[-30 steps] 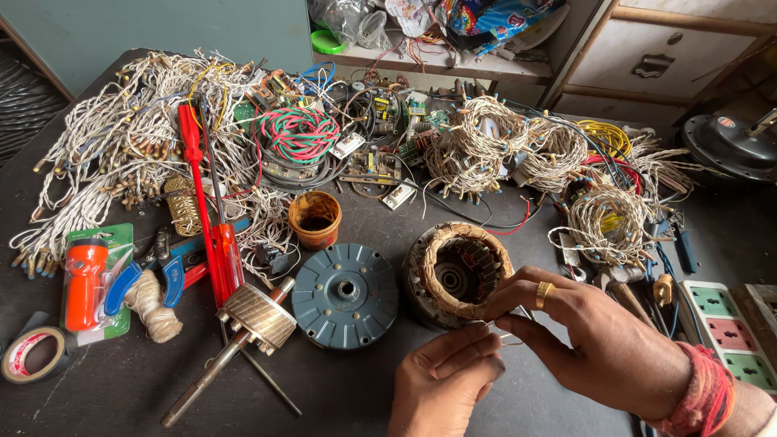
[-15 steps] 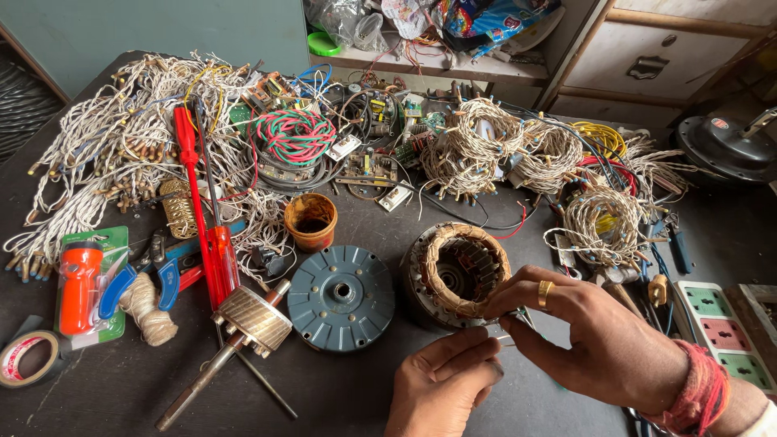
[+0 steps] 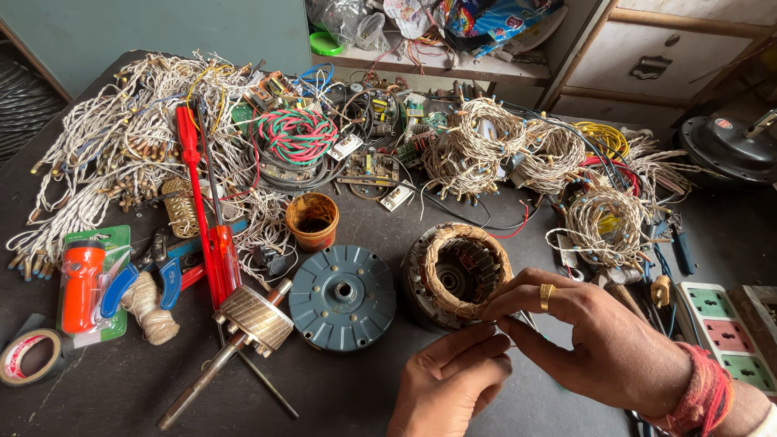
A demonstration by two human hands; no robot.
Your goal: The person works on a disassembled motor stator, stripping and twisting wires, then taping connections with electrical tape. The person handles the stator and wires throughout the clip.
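My right hand (image 3: pixel 595 344), with a gold ring and a red wrist thread, pinches a thin wire at the near rim of a motor stator (image 3: pixel 458 273) wound with copper coils. My left hand (image 3: pixel 450 387) sits just below it, fingers curled and pinching the same thin wire close to the right fingertips. The stator lies open-side up on the dark table (image 3: pixel 105 388). Beside it on the left lies a round grey end cover (image 3: pixel 342 296), and further left a rotor on its shaft (image 3: pixel 243 328).
Bundles of white twisted wire (image 3: pixel 121 154) and coils (image 3: pixel 477 146) crowd the back of the table. A red screwdriver (image 3: pixel 206 218), blue-handled pliers (image 3: pixel 162 275), an orange torch (image 3: pixel 81 287), a tape roll (image 3: pixel 31 356), a small orange cup (image 3: pixel 312 220) and a socket strip (image 3: pixel 724 336) lie around.
Both hands stay at the stator's near rim with only slight finger movement on the wire. The view has shifted a little.
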